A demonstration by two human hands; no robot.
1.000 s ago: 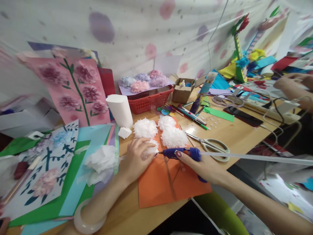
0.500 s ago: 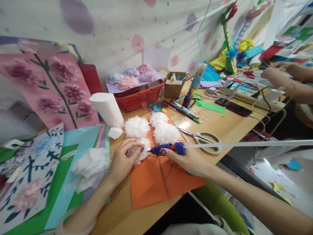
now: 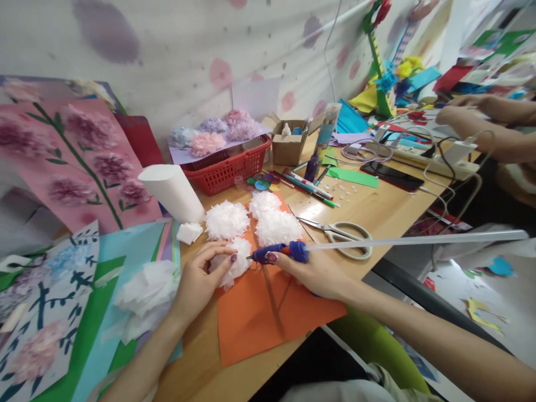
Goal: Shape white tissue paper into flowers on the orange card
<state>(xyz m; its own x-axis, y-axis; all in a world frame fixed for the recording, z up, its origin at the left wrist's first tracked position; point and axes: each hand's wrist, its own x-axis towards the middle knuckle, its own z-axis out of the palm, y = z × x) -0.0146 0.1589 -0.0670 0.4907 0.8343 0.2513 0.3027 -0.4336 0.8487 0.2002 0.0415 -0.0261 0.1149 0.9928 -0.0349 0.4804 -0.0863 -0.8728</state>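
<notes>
A white tissue-paper flower is pinched in my left hand, over the left edge of an orange sheet of paper. My right hand is wrapped round a blue hot glue gun, its nozzle pointing left at the flower. Whether the tip touches the petals I cannot tell. A long clear glue stick juts from the gun's rear. Beyond my hands sit more white paper flowers, some on the orange sheet, which also bears dark stem-like lines.
Scissors lie right of the flowers. Behind are a tissue roll, a red basket, pens and a phone. Loose white tissue paper rests at left. Another person's hands are at far right.
The whole view has shifted slightly, so most things appear further left. Both my hands keep their hold on the flower and the glue gun, with little movement between them.
</notes>
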